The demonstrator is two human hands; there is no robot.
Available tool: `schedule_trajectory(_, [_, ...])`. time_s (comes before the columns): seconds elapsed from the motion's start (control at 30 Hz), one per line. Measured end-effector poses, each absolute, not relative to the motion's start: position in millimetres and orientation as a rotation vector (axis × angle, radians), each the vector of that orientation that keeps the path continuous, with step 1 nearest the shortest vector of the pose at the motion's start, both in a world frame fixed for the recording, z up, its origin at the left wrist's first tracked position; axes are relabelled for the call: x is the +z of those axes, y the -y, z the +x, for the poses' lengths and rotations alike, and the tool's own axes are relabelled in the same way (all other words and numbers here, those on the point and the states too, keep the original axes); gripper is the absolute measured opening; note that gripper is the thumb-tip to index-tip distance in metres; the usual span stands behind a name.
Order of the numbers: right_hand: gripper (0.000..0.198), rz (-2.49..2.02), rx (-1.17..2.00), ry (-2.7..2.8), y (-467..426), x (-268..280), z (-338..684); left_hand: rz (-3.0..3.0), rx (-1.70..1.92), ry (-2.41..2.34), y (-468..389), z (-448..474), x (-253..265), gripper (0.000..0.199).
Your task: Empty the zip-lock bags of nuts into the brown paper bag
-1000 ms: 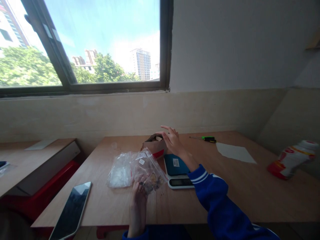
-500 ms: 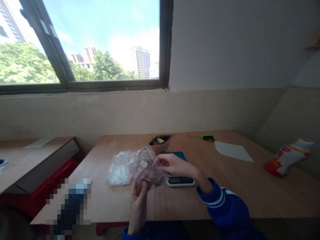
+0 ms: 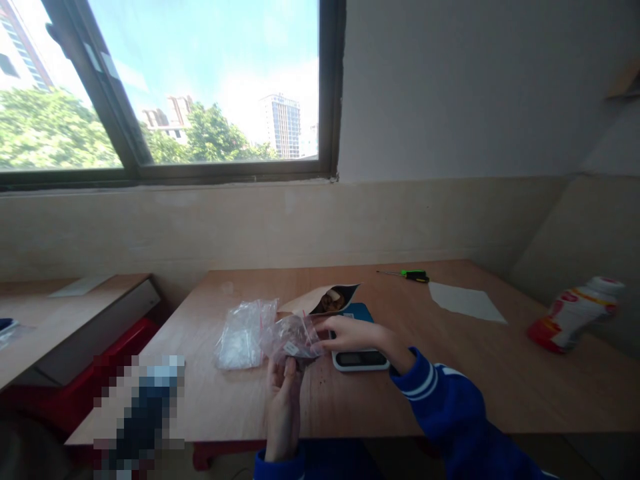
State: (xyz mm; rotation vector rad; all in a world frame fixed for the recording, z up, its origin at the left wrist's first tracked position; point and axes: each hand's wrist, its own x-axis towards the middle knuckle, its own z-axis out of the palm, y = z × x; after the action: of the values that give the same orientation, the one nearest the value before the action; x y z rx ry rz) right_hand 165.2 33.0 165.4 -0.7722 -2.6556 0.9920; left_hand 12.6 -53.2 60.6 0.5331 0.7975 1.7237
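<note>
Between my two hands is a clear zip bag (image 3: 290,337) with a small white label and something dark in its lower part. My left hand (image 3: 283,387) grips the bag from below, thumb and fingers closed. My right hand (image 3: 345,333) pinches the bag's right side near its zip edge. Just behind it a brown paper pouch (image 3: 307,303) lies tipped over, its mouth facing right and brown dried pieces showing inside. A digital scale (image 3: 361,361) with a blue top sits partly under my right hand. Left of the bag lies a stack of clear plastic bags (image 3: 241,337).
A green and black screwdriver (image 3: 414,275) lies at the back of the wooden table (image 3: 425,400). Near it is a white paper sheet (image 3: 467,302). A white and red bottle (image 3: 575,313) stands tilted-looking at the right. A blurred-out dark object (image 3: 147,413) is at the left edge.
The paper pouch has gone from standing to lying on its side, its mouth now turned right. The zip bag has been lowered and folded down between my hands.
</note>
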Motion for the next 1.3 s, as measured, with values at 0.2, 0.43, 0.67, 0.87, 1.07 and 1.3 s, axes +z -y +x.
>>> schedule_trajectory(0.2, [0.025,-0.76,1.014,2.681,-38,165,166,0.483,1.722,-0.795,52,13,57,0.047])
schedule_trajectory(0.43, [0.018,-0.704,1.042,2.628,-52,167,162,0.51,1.713,-0.725,52,17,61,0.046])
schedule_trajectory(0.67, [0.031,-0.622,1.126,2.373,-81,177,158,0.383,1.726,-0.81,45,16,51,0.045])
schedule_trajectory(0.87, [0.039,-0.724,0.801,1.722,-129,187,155,0.293,1.697,-0.777,42,16,46,0.044])
schedule_trajectory(1.07, [0.034,-0.829,0.585,1.797,-151,187,162,0.318,1.679,-0.757,42,15,49,0.041])
schedule_trajectory(1.3, [0.029,-0.753,0.527,1.739,-141,179,172,0.298,1.677,-0.768,42,11,43,0.04])
